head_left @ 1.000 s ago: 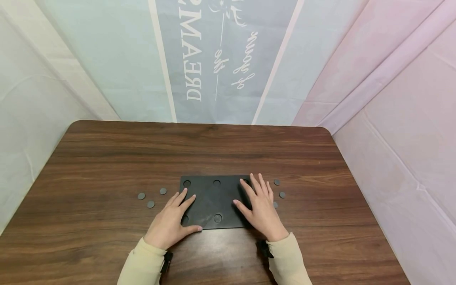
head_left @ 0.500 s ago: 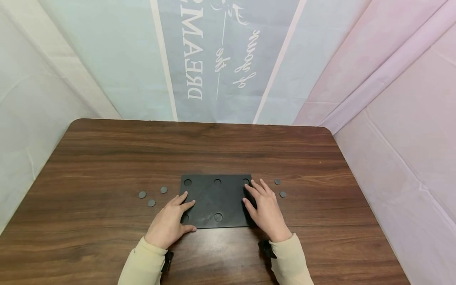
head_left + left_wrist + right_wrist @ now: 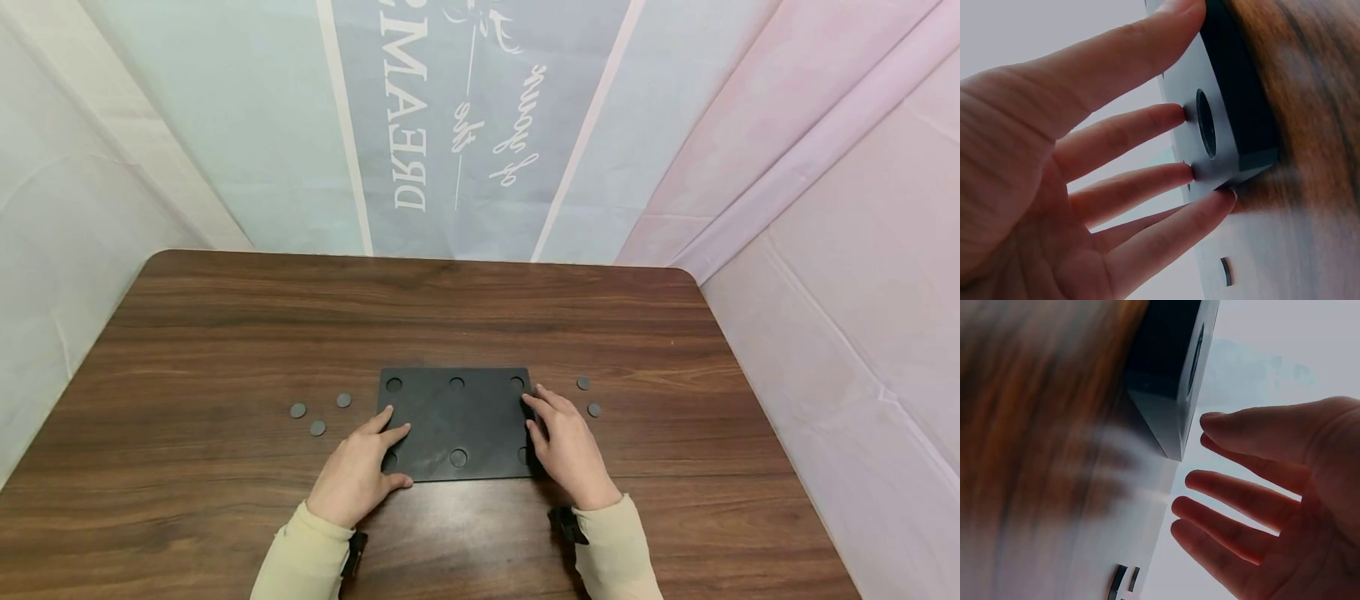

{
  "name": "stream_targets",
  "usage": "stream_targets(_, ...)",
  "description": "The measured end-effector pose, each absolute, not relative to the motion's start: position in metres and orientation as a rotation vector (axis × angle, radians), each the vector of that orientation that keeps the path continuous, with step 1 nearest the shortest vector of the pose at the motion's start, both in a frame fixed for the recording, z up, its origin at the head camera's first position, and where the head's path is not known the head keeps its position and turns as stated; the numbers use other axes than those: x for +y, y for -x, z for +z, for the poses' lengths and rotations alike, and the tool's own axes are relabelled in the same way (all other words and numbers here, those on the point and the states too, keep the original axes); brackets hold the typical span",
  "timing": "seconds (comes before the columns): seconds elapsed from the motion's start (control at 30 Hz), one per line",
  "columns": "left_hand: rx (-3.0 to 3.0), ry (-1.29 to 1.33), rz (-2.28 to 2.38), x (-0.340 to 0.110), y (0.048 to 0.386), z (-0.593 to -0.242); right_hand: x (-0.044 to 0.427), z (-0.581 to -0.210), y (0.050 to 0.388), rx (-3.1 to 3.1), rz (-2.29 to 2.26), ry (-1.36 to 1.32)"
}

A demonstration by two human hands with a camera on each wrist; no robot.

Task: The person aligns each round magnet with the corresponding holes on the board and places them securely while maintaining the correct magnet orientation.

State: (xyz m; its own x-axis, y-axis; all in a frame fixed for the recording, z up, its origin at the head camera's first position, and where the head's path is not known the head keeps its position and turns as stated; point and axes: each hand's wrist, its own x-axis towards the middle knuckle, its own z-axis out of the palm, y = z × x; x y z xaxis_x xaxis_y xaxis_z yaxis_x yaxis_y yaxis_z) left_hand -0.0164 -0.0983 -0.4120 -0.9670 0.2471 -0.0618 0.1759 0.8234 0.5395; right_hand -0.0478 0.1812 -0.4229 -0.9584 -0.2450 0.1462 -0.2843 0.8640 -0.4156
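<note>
A flat black board (image 3: pixel 457 421) with several round recesses lies on the table. My left hand (image 3: pixel 356 471) is spread over its left end, fingertips touching the top face and thumb at the front edge. In the left wrist view, the board's thick side (image 3: pixel 1254 119) faces the camera below the thumb. My right hand (image 3: pixel 570 450) is beside the right end with fingers lightly bent. Seen from the right wrist, its fingers stand apart from the board (image 3: pixel 1160 356) and hold nothing. Three grey discs (image 3: pixel 318 427) lie left of the board; two grey discs (image 3: pixel 594 410) show at right.
The brown wooden table (image 3: pixel 420 317) reaches back to a printed fabric curtain (image 3: pixel 480 167). Pale cloth walls (image 3: pixel 862 333) stand along both sides. Black bands (image 3: pixel 567 525) circle both wrists at the sleeve ends.
My right hand has drawn back rightward from the board's top, uncovering its right-hand recesses, and now covers the third disc at right. The left thumb has shifted slightly left along the front edge.
</note>
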Motion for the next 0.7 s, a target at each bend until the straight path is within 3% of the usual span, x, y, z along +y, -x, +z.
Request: stream_targets(0.7, 2.865, -0.291, 0.873, -0.095, 0.016, -0.41, 0.202, -0.416, 0.049, -3.084, 0.643, -0.276)
